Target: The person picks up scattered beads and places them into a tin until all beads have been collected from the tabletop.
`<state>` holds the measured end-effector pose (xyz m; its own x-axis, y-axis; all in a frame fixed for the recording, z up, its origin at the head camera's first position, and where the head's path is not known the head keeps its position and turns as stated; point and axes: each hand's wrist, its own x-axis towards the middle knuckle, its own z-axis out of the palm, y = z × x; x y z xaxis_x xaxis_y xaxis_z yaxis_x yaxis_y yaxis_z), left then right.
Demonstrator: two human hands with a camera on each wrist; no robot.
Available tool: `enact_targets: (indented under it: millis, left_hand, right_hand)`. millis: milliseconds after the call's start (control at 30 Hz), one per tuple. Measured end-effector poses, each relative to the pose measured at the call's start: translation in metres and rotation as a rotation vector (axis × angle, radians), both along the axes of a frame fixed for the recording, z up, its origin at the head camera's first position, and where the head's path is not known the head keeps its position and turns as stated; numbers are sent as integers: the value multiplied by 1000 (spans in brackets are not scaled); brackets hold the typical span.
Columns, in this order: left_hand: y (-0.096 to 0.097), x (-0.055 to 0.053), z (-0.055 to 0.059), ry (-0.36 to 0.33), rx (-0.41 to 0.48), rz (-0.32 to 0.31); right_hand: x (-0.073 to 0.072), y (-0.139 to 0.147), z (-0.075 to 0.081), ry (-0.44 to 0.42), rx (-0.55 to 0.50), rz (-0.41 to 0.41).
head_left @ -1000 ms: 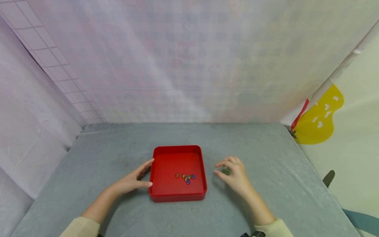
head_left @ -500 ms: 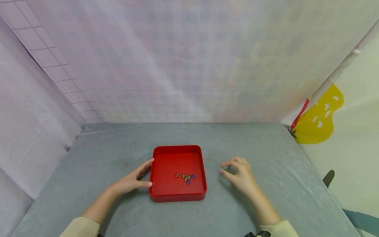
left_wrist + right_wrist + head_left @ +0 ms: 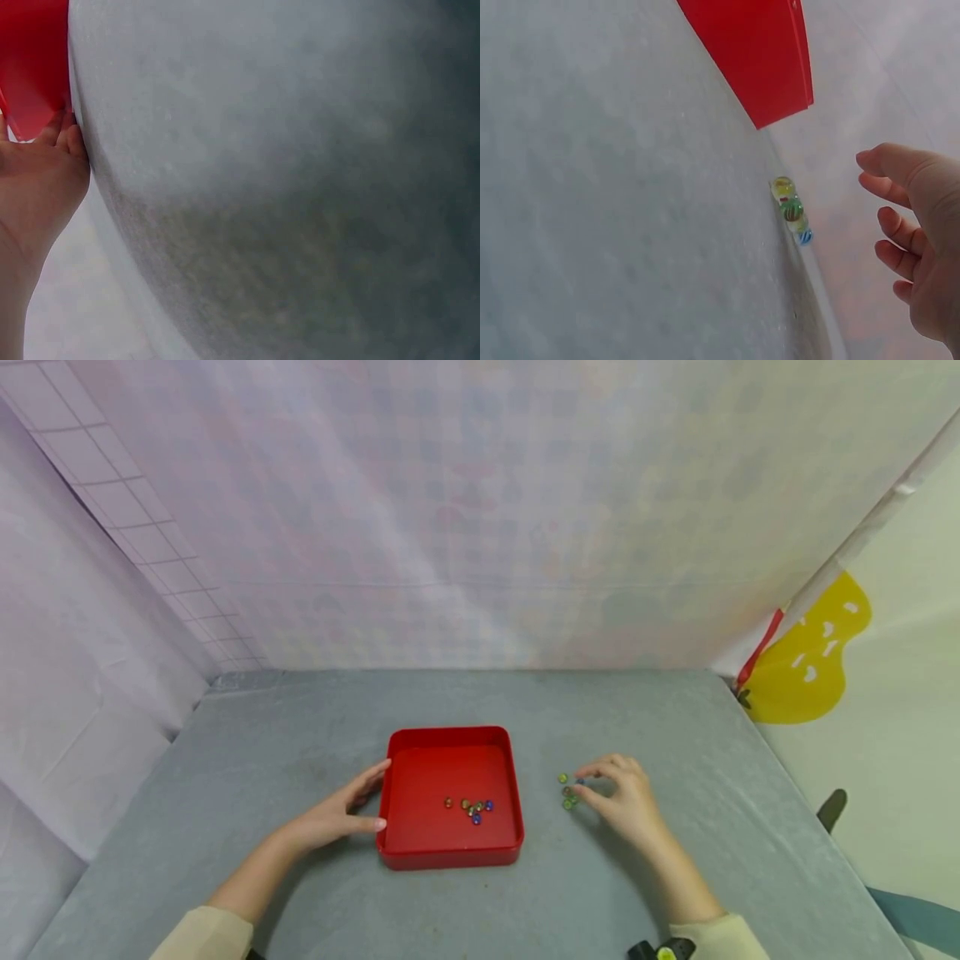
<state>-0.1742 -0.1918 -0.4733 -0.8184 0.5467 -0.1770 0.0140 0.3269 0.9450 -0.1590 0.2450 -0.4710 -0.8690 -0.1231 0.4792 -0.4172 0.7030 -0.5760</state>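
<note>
A red square tray (image 3: 450, 859) sits on the grey cloth, with several marbles (image 3: 477, 819), gold-brown and blue, loose in its front right part. My left hand (image 3: 337, 822) rests at the tray's left wall, fingers extended and thumb lying along the rim. To the right of the tray, a small cluster of green, yellowish and blue glass marbles (image 3: 567, 803) lies on the cloth. My right hand (image 3: 622, 797) hovers just beside them. In the right wrist view its thumb and loosely bent fingers stand apart with nothing between them, clear of the marbles (image 3: 792, 211).
Grey cloth (image 3: 337, 710) covers the table. A pale patterned curtain (image 3: 480, 527) hangs behind its far edge, and white cloth (image 3: 82, 635) hangs at the left. On the right hangs a white sheet with a yellow shape (image 3: 810, 668).
My right hand has drawn away to the right, and the marbles by its fingertips now show on the cloth. My left hand and the tray have stayed in place.
</note>
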Motion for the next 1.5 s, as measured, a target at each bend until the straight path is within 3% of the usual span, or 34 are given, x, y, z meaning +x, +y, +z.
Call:
enact_targets:
  millis: [600, 1000, 1233, 1500]
  left_hand:
    - [0, 0, -1, -10, -6, 6]
    - [0, -1, -1, -4, 6, -6]
    - [-1, -1, -2, -1, 3, -3]
    - [-1, -1, -2, -2, 5, -6]
  right_hand:
    - [-3, 11, -7, -86, -5, -23]
    - [-2, 10, -13, -112, 71, 4]
    - [-1, 8, -14, -197, 84, 9]
    - [-2, 7, -15, -211, 103, 13]
